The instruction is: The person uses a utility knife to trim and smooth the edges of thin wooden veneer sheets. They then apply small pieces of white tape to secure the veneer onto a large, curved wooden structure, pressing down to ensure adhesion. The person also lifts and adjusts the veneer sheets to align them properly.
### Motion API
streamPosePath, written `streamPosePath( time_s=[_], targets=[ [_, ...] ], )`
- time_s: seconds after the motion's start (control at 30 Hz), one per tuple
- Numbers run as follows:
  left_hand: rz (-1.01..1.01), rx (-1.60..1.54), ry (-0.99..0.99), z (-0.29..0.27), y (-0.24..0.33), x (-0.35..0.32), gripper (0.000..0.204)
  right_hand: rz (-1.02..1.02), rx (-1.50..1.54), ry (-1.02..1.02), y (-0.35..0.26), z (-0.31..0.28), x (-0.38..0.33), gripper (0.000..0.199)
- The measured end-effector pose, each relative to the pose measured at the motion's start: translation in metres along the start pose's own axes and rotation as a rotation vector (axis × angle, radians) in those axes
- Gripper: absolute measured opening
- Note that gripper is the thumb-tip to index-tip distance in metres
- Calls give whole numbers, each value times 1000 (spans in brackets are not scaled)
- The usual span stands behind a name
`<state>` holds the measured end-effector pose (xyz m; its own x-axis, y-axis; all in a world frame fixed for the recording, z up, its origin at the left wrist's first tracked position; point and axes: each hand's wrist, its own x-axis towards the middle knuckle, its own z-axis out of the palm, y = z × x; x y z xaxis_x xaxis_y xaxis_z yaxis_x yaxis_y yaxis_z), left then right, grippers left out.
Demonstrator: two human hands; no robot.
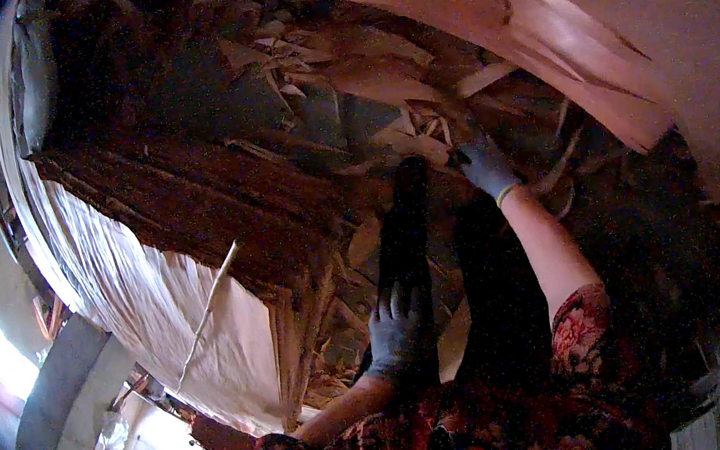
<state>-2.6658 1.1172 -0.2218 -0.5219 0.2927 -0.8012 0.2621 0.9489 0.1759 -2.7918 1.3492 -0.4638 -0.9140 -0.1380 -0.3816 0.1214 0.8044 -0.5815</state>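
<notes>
My left hand, in a grey glove, lies on my dark-clothed leg with its fingers apart and nothing in them. Stretched out ahead and to the right, my right hand wears a grey glove with dark fingertips. Its fingers are bent together beside torn, thin wood-like scraps; whatever they hold is too dark to make out. A yellow-green band circles that wrist.
A thick stack of thin pale sheets with ragged dark edges stands at left, a thin stick lying across it. Large curved pinkish sheets arch over the upper right. Broken scraps litter the dark floor ahead.
</notes>
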Motion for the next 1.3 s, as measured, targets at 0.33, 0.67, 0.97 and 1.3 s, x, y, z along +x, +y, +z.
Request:
streamPosePath(
  time_s=[0.33, 0.67, 0.97, 1.3],
  targets=[
    [-34, -232, 117, -3, -10, 12, 69, 341, 412, -477, 48, 57, 129, 50],
    [-96, -372, -15, -25, -2, 12, 68, 153, 129, -287, 33, 41, 75, 42],
    [-85, -165, -82, -17, 7, -3, 71, 106, 400, -188, -73, -123, -65, 29],
    [-261, -960, 279, -7, 16, 1, 82, -61, 508, -33, -172, -309, -243, 19]
  ],
)
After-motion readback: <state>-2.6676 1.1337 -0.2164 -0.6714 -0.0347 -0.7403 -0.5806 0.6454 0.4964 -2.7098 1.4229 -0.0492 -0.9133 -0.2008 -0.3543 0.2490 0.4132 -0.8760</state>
